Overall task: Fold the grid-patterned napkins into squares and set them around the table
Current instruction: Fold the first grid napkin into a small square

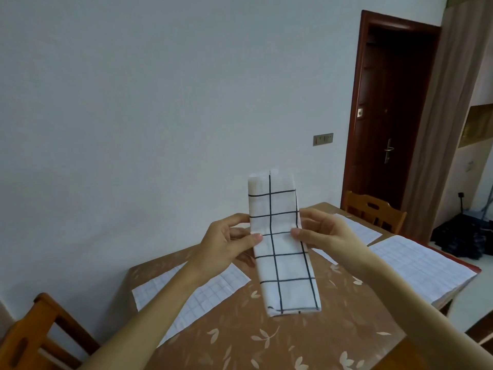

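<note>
forearms [149,324] reach over the table [293,343]. left hand [226,240] and right hand [324,231] each pinch a side edge of the napkin [285,265], a long folded strip held upright midair, likely to halve it toward a square. 3 grid sheets [186,297] lie below.

Soft, even light (slightly bluish) fills the room, brightest right of the door [384,108], whose frame leans with wide-angle distortion; shadows below it are faint, and detail is mildly soft.
</note>
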Demonstrator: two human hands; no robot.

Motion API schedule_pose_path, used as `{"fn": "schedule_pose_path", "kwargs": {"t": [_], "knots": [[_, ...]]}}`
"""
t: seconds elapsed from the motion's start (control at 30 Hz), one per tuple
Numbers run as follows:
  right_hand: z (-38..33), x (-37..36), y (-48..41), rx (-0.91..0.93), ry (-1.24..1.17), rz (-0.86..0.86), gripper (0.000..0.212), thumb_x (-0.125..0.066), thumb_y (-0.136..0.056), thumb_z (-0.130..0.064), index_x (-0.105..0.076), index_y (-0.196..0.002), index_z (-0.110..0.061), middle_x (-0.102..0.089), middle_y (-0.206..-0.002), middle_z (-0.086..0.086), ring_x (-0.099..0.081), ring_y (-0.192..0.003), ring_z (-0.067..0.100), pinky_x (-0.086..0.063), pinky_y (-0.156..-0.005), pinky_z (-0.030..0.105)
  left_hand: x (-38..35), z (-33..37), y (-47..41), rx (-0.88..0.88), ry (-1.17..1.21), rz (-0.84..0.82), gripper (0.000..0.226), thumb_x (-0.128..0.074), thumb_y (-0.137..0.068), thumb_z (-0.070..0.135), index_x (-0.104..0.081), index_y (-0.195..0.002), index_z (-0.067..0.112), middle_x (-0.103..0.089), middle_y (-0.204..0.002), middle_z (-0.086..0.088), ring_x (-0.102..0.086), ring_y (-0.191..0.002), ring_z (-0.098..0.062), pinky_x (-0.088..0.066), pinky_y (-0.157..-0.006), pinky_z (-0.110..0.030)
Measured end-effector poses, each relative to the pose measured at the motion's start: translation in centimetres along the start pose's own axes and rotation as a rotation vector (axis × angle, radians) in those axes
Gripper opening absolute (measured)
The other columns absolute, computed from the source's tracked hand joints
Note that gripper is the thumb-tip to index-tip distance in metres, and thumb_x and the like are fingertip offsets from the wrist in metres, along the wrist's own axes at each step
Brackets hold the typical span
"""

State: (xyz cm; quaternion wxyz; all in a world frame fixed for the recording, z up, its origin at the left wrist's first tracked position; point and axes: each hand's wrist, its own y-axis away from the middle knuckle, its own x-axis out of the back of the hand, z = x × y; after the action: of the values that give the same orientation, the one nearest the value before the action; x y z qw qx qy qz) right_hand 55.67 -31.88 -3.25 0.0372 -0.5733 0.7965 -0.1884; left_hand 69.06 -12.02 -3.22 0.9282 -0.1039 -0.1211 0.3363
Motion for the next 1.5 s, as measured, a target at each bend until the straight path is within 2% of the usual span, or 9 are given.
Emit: {"fn": "schedule_pose_path", "kwargs": {"t": [0.1,0.27,0.4,0.57,0.73,0.93,1.07,1.17,1.5], "knots": [[0.1,-0.2,0.1,-0.028,0.036,-0.089,0.024,-0.063,-0.093,-0.005,-0.068,-0.094,-0.029,-0.074,-0.070,-0.009,-0.070,-0.073,0.004,-0.055,-0.071,0.021,0.1,0.0,-0.1,-0.015,0.028,0.065,0.027,-0.069,-0.091,0.006,-0.067,-0.118,0.008,-0.078,-0.089,-0.014,-0.075,-0.071,-0.028,-0.060,-0.062,-0.032],[0.1,-0.2,0.3,0.043,0.068,0.003,0.031,-0.054,-0.095,0.005,-0.073,-0.108,-0.017,-0.078,-0.096,0.001,-0.074,-0.091,0.016,-0.059,-0.073,0.026,0.5,-0.3,-0.1,-0.058,0.010,0.032,0.023,-0.057,-0.096,-0.006,-0.076,-0.104,0.006,-0.078,-0.091,-0.015,-0.076,-0.081,-0.029,-0.062,-0.070,-0.033],[0.4,-0.2,-0.1,0.028,0.056,0.039,0.032,-0.049,-0.097,0.007,-0.077,-0.091,-0.007,-0.077,-0.098,0.007,-0.071,-0.095,0.035,-0.060,-0.084,0.047,0.6,-0.3,0.0,-0.058,-0.034,0.025,0.030,-0.050,-0.096,-0.013,-0.076,-0.094,0.002,-0.079,-0.086,-0.005,-0.076,-0.086,-0.020,-0.060,-0.074,-0.026],[0.4,-0.3,-0.2,0.029,0.079,0.006,0.047,-0.045,-0.094,0.016,-0.075,-0.071,-0.012,-0.076,-0.084,0.008,-0.072,-0.084,0.026,-0.060,-0.076,0.036,0.8,-0.4,-0.1,-0.036,-0.013,0.042,0.036,-0.048,-0.097,-0.009,-0.080,-0.090,0.006,-0.078,-0.094,-0.012,-0.075,-0.091,-0.024,-0.060,-0.078,-0.031],[0.4,-0.4,-0.4,-0.042,0.014,0.019,0.037,-0.036,-0.101,0.001,-0.072,-0.093,-0.005,-0.075,-0.098,0.010,-0.071,-0.093,0.024,-0.058,-0.081,0.032,0.5,-0.9,-0.2,-0.114,-0.075,0.077,0.015,-0.073,-0.087,-0.001,-0.079,-0.097,0.009,-0.077,-0.087,-0.004,-0.073,-0.082,-0.020,-0.061,-0.075,-0.034],[0.5,-1.1,-0.6,-0.098,0.129,0.023,0.035,-0.054,-0.091,-0.054,-0.065,-0.119,-0.035,-0.075,-0.104,-0.007,-0.070,-0.100,0.007,-0.054,-0.089,0.027,0.2,-0.8,-0.5,-0.184,-0.095,0.108,0.028,-0.076,-0.084,-0.002,-0.077,-0.104,0.018,-0.077,-0.100,-0.003,-0.073,-0.086,-0.026,-0.062,-0.073,-0.032],[0.6,-1.6,-0.8,-0.043,0.204,0.058,0.030,-0.055,-0.096,-0.045,-0.069,-0.075,-0.028,-0.066,-0.069,-0.012,-0.060,-0.066,0.007,-0.044,-0.064,0.019,0.3,-0.8,-0.4,-0.152,-0.059,0.127,0.033,-0.075,-0.086,0.001,-0.072,-0.112,0.021,-0.075,-0.092,-0.002,-0.073,-0.084,-0.017,-0.060,-0.074,-0.028],[0.8,-1.8,-1.0,0.004,0.164,0.099,0.033,-0.057,-0.097,-0.035,-0.065,-0.068,-0.023,-0.060,-0.059,-0.016,-0.053,-0.057,0.000,-0.039,-0.058,0.011,0.2,-1.1,-0.1,-0.061,-0.056,0.101,0.021,-0.066,-0.095,0.015,-0.071,-0.115,0.020,-0.077,-0.092,-0.006,-0.075,-0.089,-0.022,-0.062,-0.080,-0.035],[0.7,-2.2,-1.1,0.089,0.254,0.069,0.020,-0.055,-0.098,-0.034,-0.071,-0.094,-0.023,-0.075,-0.082,-0.006,-0.069,-0.075,0.011,-0.053,-0.067,0.026,0.2,-1.7,0.0,-0.092,-0.214,0.100,0.025,-0.065,-0.095,0.027,-0.075,-0.091,0.005,-0.077,-0.083,-0.007,-0.073,-0.074,-0.025,-0.061,-0.068,-0.038]]}}
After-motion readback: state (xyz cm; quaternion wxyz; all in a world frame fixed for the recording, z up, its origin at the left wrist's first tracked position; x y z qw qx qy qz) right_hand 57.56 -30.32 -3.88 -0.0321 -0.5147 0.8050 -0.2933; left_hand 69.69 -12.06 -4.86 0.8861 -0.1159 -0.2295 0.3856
